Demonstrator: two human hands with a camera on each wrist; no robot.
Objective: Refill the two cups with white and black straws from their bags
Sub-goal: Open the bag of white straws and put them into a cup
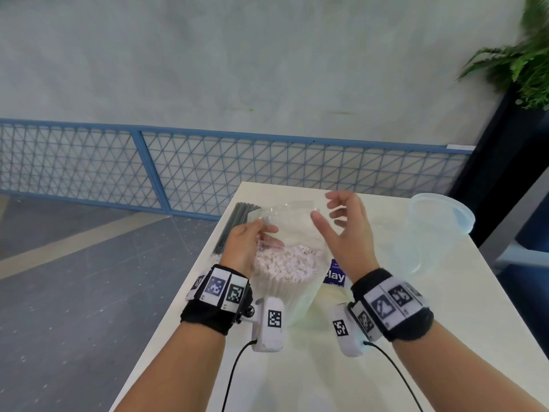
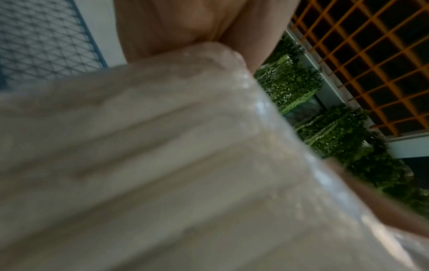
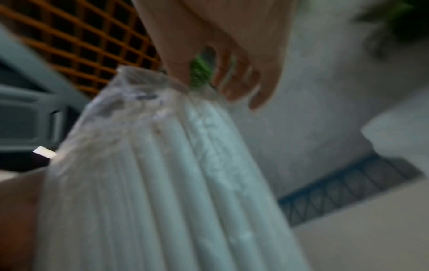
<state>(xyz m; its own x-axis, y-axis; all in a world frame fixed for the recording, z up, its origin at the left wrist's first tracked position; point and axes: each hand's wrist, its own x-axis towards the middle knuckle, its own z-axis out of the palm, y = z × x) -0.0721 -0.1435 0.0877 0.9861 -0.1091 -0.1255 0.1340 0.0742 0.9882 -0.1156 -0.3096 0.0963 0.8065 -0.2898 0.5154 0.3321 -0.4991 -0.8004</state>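
Observation:
A clear bag of white straws (image 1: 292, 214) stands upright on the white table (image 1: 326, 367), its mouth up and the straw ends (image 1: 285, 263) showing inside. My left hand (image 1: 252, 239) grips the left edge of the bag's mouth; close up, the bag (image 2: 162, 165) fills that view below my left hand (image 2: 185, 27). My right hand (image 1: 341, 221) hovers open at the right edge of the mouth, its thumb by the plastic. In the right wrist view its fingers (image 3: 234, 78) hang loosely over the bag (image 3: 174, 165). Black straws (image 1: 234, 224) lie at the table's far left. A clear cup (image 1: 436, 227) stands to the right.
A purple label (image 1: 335, 273) shows by the bag's right side. The table's left edge (image 1: 178, 292) drops to grey floor. A blue mesh railing (image 1: 208, 171) runs behind, and a fern (image 1: 528, 60) hangs at the far right.

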